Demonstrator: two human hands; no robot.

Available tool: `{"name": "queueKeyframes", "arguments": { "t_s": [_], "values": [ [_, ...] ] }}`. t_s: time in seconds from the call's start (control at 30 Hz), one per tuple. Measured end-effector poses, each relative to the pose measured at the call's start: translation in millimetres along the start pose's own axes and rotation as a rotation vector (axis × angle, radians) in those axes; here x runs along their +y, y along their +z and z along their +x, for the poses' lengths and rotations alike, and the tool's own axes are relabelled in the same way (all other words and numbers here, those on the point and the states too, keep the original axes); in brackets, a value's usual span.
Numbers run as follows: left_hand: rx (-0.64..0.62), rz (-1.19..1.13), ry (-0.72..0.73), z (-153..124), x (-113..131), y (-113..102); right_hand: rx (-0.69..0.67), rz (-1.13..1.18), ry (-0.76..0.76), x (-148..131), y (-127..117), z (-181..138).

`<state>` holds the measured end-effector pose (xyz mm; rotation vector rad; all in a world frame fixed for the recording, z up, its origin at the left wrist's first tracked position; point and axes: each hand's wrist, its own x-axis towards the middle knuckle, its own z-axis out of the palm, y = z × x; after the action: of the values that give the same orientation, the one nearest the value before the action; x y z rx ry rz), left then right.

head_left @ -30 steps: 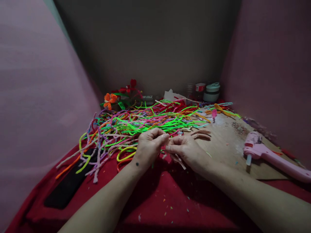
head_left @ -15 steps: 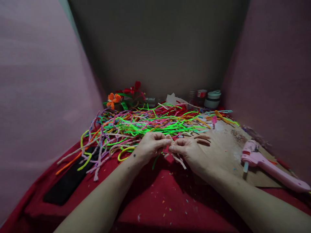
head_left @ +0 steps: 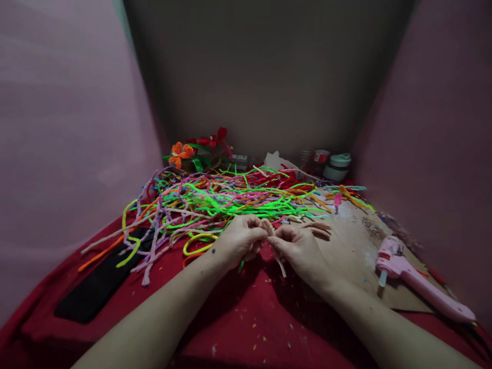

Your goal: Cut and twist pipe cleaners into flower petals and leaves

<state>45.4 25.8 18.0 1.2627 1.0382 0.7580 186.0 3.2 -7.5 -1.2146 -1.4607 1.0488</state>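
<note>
My left hand point(head_left: 240, 241) and my right hand point(head_left: 298, 248) meet fingertip to fingertip over the red cloth point(head_left: 238, 318). Both are pinched shut on a pale pink pipe cleaner point(head_left: 271, 230), whose loose end hangs down below my right fingers. Just behind my hands lies a big tangle of pipe cleaners point(head_left: 223, 200) in green, pink, orange, purple and yellow. A yellow loop point(head_left: 196, 241) lies beside my left hand.
A pink glue gun point(head_left: 415, 279) lies on a brown board point(head_left: 353, 246) at the right. Finished pipe-cleaner flowers point(head_left: 196, 148) and small jars point(head_left: 334, 164) stand at the back wall. A black flat object point(head_left: 100, 282) lies at the left. Pink walls close in both sides.
My hands have drawn slightly closer together and their pinch on the pale pipe cleaner has tightened. The view has shifted a little to the right.
</note>
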Motion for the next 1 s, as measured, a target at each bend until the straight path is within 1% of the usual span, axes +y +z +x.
{"name": "queueKeyframes", "arguments": {
  "t_s": [0.07,0.13,0.23,0.3,0.4,0.47,0.57,0.8,0.9,1.0],
  "values": [
    [0.002,0.002,-0.022,-0.6,-0.8,1.9,0.031,-0.074,-0.064,-0.1,0.8,-1.8],
    [-0.011,-0.001,-0.06,-0.8,-1.6,3.1,0.042,-0.116,-0.097,0.2,2.0,-2.8],
    [-0.034,-0.004,-0.109,-0.2,-1.9,3.1,0.039,-0.103,-0.082,2.2,3.6,-2.6],
    [-0.064,0.01,-0.126,0.5,-0.8,1.8,-0.007,0.018,0.018,4.8,4.6,-1.8],
    [-0.111,0.068,-0.125,1.1,2.6,-1.6,-0.113,0.302,0.202,9.2,5.6,-0.8],
    [-0.135,0.084,-0.108,0.9,5.5,-4.1,-0.164,0.444,0.258,11.8,6.1,-0.4],
    [-0.156,0.076,-0.078,-0.2,9.4,-6.7,-0.206,0.564,0.296,15.3,6.7,-0.1],
    [-0.125,0.204,0.026,1.3,11.0,-8.8,-0.187,0.604,0.295,19.1,5.5,1.3],
    [-0.166,0.206,0.063,3.5,9.7,-9.1,-0.188,0.586,0.273,19.1,4.7,1.8],
    [-0.186,0.196,0.045,3.6,10.8,-8.0,-0.202,0.57,0.235,20.6,4.4,2.1]
  ]
}}
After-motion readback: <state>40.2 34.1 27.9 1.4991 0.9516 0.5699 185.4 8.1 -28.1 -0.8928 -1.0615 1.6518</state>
